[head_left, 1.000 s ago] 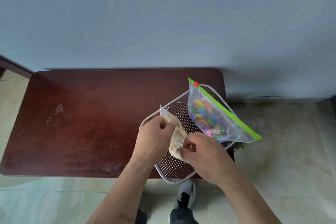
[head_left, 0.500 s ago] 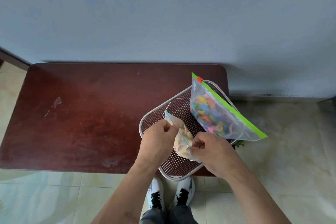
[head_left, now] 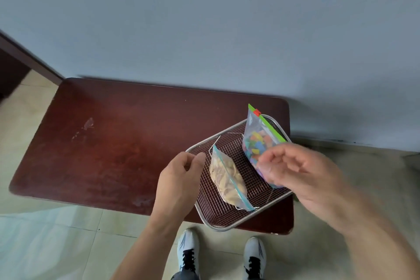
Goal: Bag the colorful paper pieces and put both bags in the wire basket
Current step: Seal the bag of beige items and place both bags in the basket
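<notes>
A wire basket (head_left: 223,217) sits on the right end of the dark red table (head_left: 118,143). Inside it lies a clear bag with a blue zip (head_left: 227,179) holding tan pieces. A second clear bag with a green zip strip and red slider (head_left: 256,141), full of colorful paper pieces, leans upright against the basket's far right rim. My left hand (head_left: 179,179) hovers just left of the tan bag, fingers loosely curled, holding nothing. My right hand (head_left: 295,173), blurred, hangs above the basket's right side in front of the colorful bag, fingers apart and empty.
A grey-blue wall stands right behind the table. Pale tiled floor surrounds it, and my two white shoes (head_left: 188,254) are below the front edge. The basket overhangs the table's front right corner. A dark door frame (head_left: 27,59) is at the far left.
Both hands have let go of the tan bag, which now lies in the basket. My right hand has lifted up and to the right; my left has drawn back slightly.
</notes>
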